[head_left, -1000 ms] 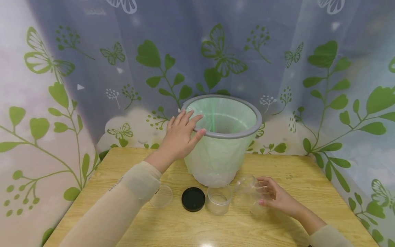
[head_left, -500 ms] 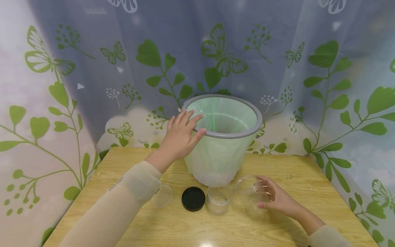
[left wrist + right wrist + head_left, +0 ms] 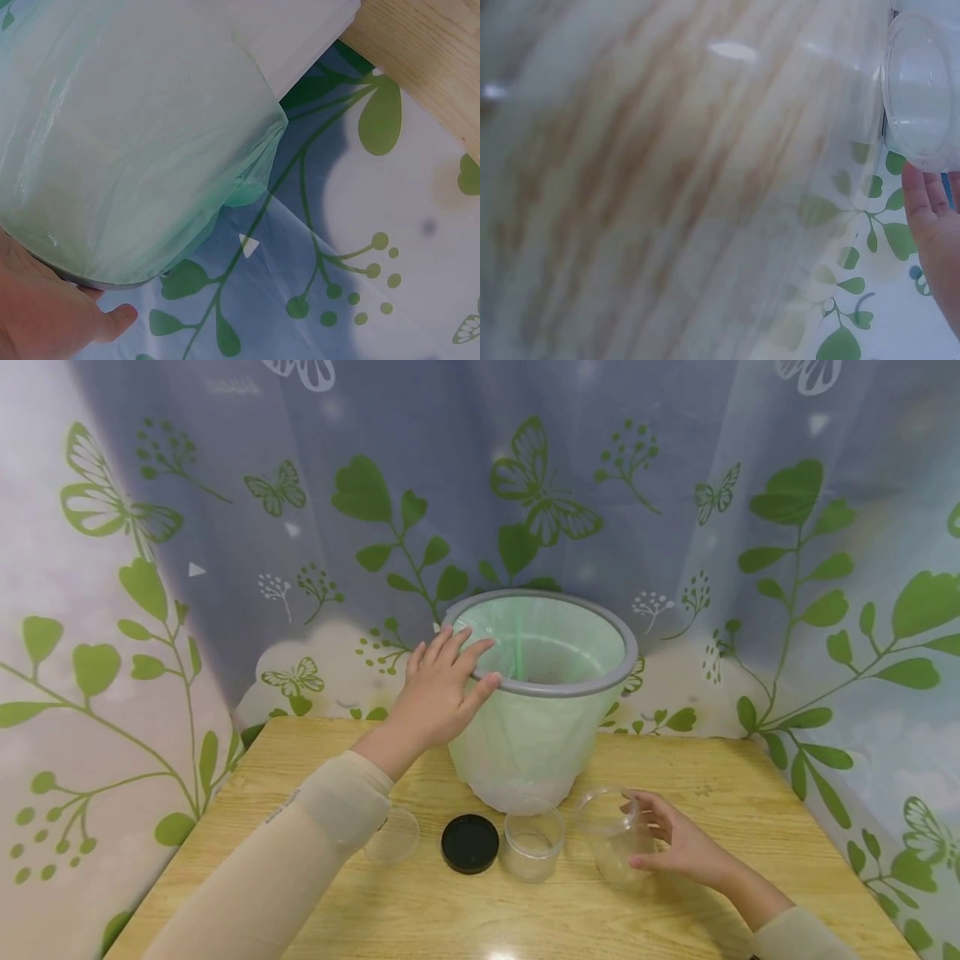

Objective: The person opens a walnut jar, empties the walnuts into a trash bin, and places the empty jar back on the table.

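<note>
A bin (image 3: 525, 735) with a grey rim and a pale green bag in it stands at the back middle of the table. My left hand (image 3: 446, 689) rests on the rim's left side, fingers stretched over it; the left wrist view catches its thumb (image 3: 116, 322) below the bag. To the right, my right hand (image 3: 678, 839) holds a clear plastic jar (image 3: 618, 852) between thumb and fingers, its round mouth up and tilted leftward. See-through plastic covers much of the right wrist view. Beside the held jar is another clear jar (image 3: 531, 860), upright.
Left of the upright jar lie a black round lid (image 3: 469, 843) and a clear round disc (image 3: 393, 837), partly behind the left sleeve (image 3: 300, 843). They lie on a wooden table (image 3: 450, 918). A curtain (image 3: 420, 427) with leaves and butterflies hangs close behind the bin.
The jar in my right hand has tipped a little and its mouth has shifted slightly. My left hand and the bin have stayed where they were.
</note>
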Demonstrator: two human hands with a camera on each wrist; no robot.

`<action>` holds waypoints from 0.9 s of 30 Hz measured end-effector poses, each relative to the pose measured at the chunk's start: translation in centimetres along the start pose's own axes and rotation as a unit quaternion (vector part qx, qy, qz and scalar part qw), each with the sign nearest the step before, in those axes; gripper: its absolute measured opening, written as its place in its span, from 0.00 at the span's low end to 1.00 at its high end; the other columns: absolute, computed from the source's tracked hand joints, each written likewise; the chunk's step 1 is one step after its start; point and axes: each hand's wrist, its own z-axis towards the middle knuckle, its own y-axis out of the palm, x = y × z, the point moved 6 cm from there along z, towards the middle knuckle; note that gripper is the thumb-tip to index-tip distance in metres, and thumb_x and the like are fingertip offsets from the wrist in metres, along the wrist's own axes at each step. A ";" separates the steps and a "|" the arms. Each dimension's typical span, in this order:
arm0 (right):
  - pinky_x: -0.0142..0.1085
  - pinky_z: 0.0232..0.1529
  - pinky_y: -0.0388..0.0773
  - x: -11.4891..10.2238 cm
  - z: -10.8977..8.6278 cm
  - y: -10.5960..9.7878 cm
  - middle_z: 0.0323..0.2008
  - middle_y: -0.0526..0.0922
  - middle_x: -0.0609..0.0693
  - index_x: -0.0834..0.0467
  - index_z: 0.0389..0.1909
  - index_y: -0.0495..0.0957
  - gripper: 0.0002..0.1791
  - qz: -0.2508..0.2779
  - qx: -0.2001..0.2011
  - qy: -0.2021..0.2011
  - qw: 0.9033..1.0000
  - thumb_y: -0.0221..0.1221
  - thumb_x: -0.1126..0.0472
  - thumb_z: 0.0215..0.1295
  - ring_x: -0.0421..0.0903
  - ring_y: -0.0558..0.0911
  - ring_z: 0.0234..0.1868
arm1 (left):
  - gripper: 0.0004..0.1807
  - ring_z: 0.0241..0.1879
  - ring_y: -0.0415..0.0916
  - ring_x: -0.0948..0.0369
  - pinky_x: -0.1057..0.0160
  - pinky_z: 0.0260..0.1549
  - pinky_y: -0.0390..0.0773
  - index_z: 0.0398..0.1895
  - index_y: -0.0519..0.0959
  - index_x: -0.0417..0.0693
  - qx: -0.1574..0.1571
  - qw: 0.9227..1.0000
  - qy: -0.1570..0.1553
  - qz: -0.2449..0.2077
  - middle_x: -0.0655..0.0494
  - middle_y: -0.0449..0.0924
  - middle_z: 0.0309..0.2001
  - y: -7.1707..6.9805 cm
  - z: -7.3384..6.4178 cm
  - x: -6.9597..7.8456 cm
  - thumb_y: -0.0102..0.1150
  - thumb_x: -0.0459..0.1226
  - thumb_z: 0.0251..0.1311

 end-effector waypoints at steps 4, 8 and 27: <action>0.29 0.56 0.73 0.0 0.0 0.0 0.64 0.64 0.72 0.64 0.74 0.55 0.47 0.003 -0.002 0.002 1.000 0.70 0.70 0.58 0.34 0.72 0.58 | 0.36 0.79 0.33 0.49 0.37 0.72 0.37 0.79 0.55 0.63 0.001 1.000 0.001 0.001 0.51 0.45 0.80 0.0 0.0 0.0 0.26 0.65 0.74; 0.28 0.56 0.73 -0.1 0.0 -0.1 0.65 0.62 0.72 0.64 0.74 0.54 0.48 0.001 -0.004 0.009 1.000 0.71 0.69 0.57 0.34 0.72 0.57 | 0.36 0.79 0.34 0.49 0.37 0.72 0.38 0.79 0.55 0.63 0.003 1.000 0.002 0.001 0.50 0.46 0.80 0.0 0.0 0.0 0.27 0.65 0.74; 0.26 0.57 0.70 -0.2 -0.2 -0.1 0.63 0.64 0.71 0.67 0.71 0.47 0.52 -0.003 -0.039 0.024 0.999 0.73 0.67 0.55 0.53 0.72 0.63 | 0.35 0.79 0.33 0.49 0.37 0.72 0.36 0.79 0.55 0.63 -0.002 1.000 0.000 -0.001 0.51 0.45 0.80 -0.1 0.0 0.1 0.28 0.64 0.74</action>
